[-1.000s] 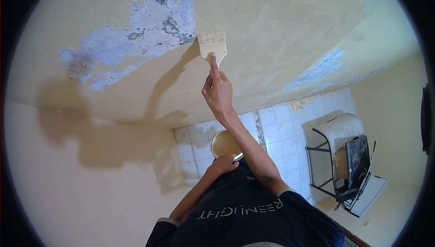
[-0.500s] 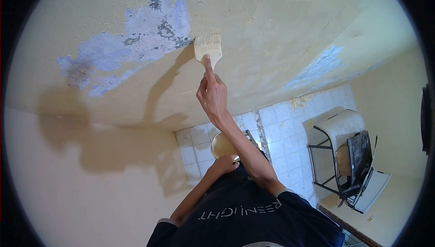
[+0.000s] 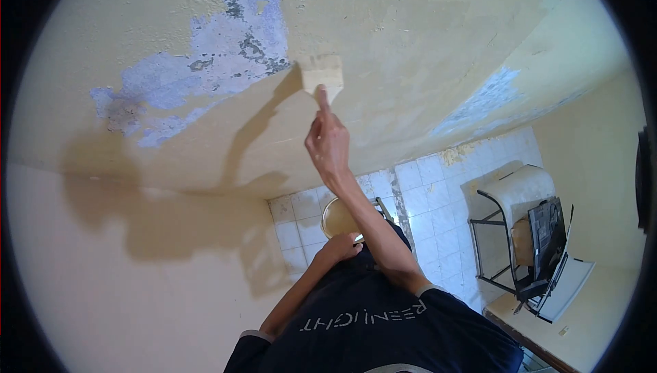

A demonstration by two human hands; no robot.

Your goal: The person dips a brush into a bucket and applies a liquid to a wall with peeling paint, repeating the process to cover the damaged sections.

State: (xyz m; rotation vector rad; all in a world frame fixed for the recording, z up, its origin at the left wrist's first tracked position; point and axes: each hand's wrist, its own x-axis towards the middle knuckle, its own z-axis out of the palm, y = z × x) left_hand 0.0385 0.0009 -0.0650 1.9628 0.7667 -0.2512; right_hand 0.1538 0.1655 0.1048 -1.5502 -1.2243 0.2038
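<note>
My right hand (image 3: 328, 142) is closed around a wide flat paintbrush (image 3: 323, 75), its index finger stretched along the brush. The bristles meet the cream-painted wall (image 3: 410, 51), just right of a peeled patch (image 3: 198, 65) showing bluish-white and grey. Low in front of my body, my left hand (image 3: 340, 246) is closed at the near rim of a round paint bucket (image 3: 337, 220) with cream-coloured contents. My forearm hides part of the bucket.
White floor tiles (image 3: 428, 202) lie below the wall. At the right stands a chair (image 3: 523, 185) with a dark metal frame, holding a cardboard box (image 3: 523, 243) and a flat black device (image 3: 545, 236). Another bluish patch (image 3: 486, 96) marks the wall's right part.
My right hand and the paintbrush have moved slightly right and down along the wall. My left hand stays at the bucket. The view has shifted a little.
</note>
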